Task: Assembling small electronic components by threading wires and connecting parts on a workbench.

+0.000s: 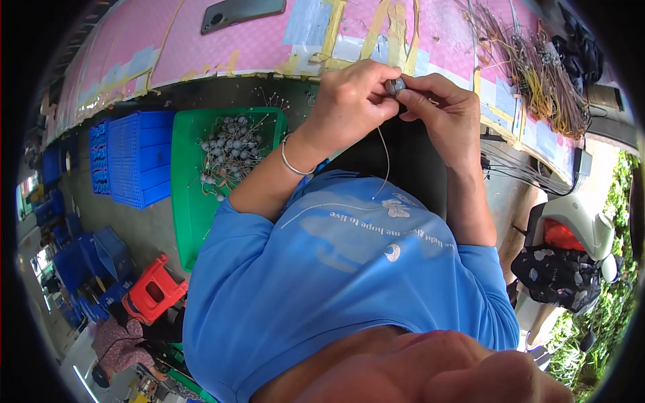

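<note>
Both my hands meet near the table's front edge, around a small grey round part. My left hand, with a bangle on its wrist, pinches it from the left between thumb and fingers. My right hand grips it from the right, thumb and forefinger closed against it. A thin pale wire hangs below the hands toward my shirt; where it joins the part is hidden by my fingers. To my left, many similar grey round parts with thin leads lie heaped in a green bin.
A pink table patched with tape runs across the far side, bearing a phone and bundled wires. Blue crates and a red stool stand left. Another person is lower left. Black cables hang right.
</note>
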A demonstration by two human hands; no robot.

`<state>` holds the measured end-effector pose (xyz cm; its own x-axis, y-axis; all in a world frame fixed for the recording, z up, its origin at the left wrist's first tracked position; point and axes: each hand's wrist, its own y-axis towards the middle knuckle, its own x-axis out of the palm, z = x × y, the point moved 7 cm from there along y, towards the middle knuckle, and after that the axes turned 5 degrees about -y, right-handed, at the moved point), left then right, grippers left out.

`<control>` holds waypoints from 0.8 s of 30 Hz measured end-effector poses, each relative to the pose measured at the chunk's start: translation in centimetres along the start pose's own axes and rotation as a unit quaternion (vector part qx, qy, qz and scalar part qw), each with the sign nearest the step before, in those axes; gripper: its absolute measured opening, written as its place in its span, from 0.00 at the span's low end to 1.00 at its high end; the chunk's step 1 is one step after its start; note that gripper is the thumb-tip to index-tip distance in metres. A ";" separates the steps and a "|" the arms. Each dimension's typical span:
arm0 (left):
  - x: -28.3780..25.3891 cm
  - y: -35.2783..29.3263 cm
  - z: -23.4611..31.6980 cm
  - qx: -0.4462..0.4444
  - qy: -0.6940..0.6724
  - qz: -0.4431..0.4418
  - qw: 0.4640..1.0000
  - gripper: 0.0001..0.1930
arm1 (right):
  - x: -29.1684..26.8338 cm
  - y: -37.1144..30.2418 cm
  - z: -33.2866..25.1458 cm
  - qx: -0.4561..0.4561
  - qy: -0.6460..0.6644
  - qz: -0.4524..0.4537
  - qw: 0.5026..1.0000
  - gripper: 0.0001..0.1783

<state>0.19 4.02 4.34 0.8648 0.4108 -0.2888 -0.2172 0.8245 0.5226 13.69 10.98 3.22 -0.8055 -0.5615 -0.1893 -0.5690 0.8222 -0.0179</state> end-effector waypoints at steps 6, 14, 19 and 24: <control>0.4 0.8 -0.1 0.036 0.038 -0.002 0.999 0.20 | -0.5 0.6 0.6 -0.026 -0.045 0.015 0.999 0.11; 1.7 0.9 -1.3 -0.168 -0.244 -0.083 0.951 0.23 | -1.7 0.9 2.5 -0.019 0.180 -0.023 0.983 0.13; 2.2 0.6 -1.3 -0.143 -0.297 -0.056 0.943 0.23 | -0.1 0.7 2.2 0.011 0.309 -0.102 0.946 0.15; 2.5 0.4 -1.2 -0.143 -0.226 -0.042 0.963 0.25 | 0.6 1.2 2.2 -0.004 0.352 -0.089 0.932 0.18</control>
<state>1.67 5.83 2.83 0.9793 0.1799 0.0924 -0.1977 0.9476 0.2511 12.89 11.88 0.92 -0.6062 -0.6127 0.5071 -0.7024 0.7115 0.0200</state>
